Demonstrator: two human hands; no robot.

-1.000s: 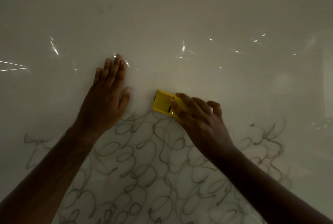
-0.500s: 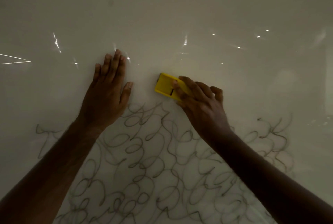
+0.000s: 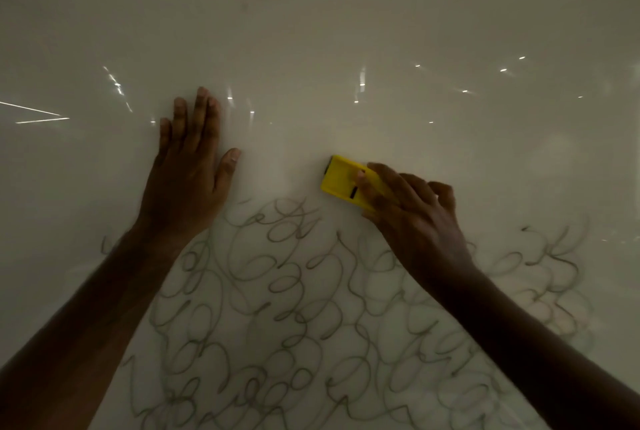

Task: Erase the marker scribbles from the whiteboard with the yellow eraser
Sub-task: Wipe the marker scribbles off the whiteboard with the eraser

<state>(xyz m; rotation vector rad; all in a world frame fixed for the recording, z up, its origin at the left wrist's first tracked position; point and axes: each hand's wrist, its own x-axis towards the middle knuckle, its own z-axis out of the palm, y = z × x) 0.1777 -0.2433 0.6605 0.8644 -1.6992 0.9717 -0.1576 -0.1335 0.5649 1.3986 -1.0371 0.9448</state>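
A glossy whiteboard fills the whole view. Looping dark marker scribbles cover its lower half, between and under my forearms. My right hand holds the yellow eraser flat against the board, just above the top edge of the scribbles; my fingers cover its right end. My left hand lies flat on the board to the left of the eraser, palm down, fingers together and thumb spread, holding nothing.
The upper half of the board is bare white with small bright light reflections. More scribbles run on to the right of my right forearm. No board edge or frame is in view.
My right hand slid the eraser up and then slightly right along the top edge of the scribbles. The view shifted a little. My left hand stays pressed flat in the same place.
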